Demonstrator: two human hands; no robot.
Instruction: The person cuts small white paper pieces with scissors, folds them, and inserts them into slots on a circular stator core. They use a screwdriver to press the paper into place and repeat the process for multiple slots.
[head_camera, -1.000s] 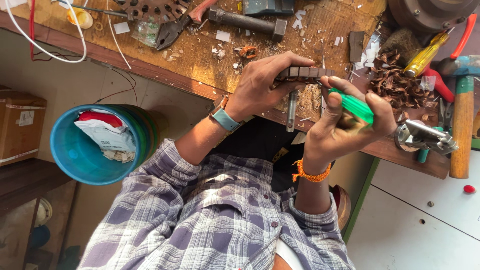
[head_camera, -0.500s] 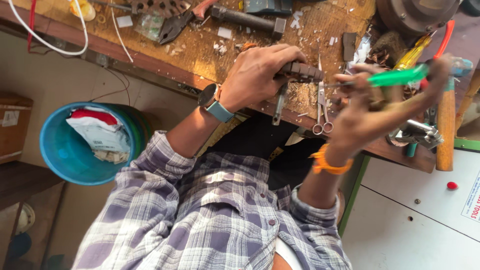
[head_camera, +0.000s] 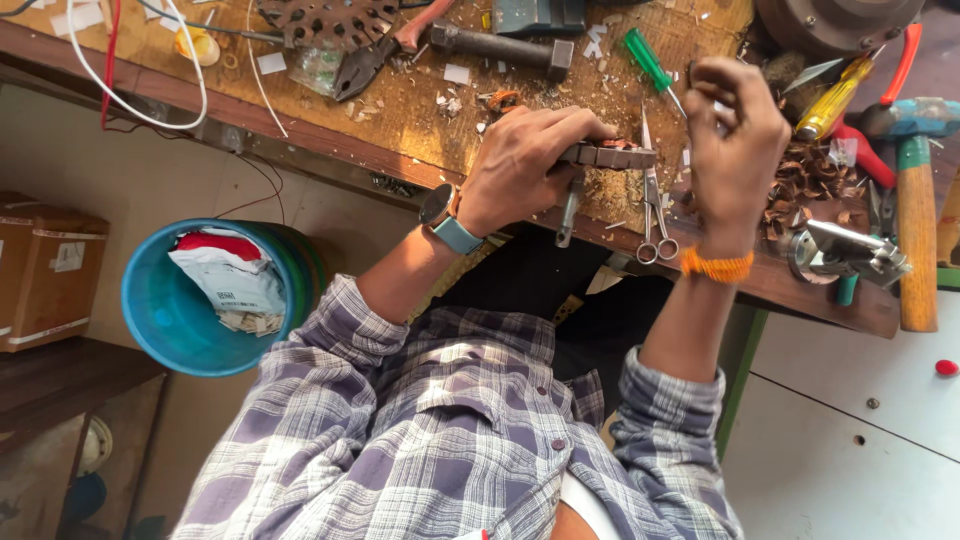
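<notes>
My left hand (head_camera: 530, 165), with a blue-strapped watch on the wrist, grips a small dark metal block (head_camera: 612, 156) at the front edge of the wooden workbench (head_camera: 420, 120). A thin metal handle (head_camera: 567, 215) hangs down from the block. My right hand (head_camera: 738, 140), with an orange band at the wrist, is raised just right of the block, fingers curled. A green-handled screwdriver (head_camera: 648, 58) slants up-left from those fingers, its shaft tip at my fingertips. I cannot tell whether I grip it. Small scissors (head_camera: 655, 215) lie between my hands.
A hammer with a wooden handle (head_camera: 915, 220), a yellow screwdriver (head_camera: 835, 100), red-handled pliers (head_camera: 905, 60) and a chrome part (head_camera: 850, 250) crowd the right. Brown shavings (head_camera: 800, 180) lie nearby. Dark pliers (head_camera: 375, 60) and a steel bar (head_camera: 500, 45) lie farther back. A blue bucket (head_camera: 160, 320) stands below left.
My right hand rose and shifted right, and the green screwdriver swung from across my palm to point up-left over the bench. My left hand stayed on the block.
</notes>
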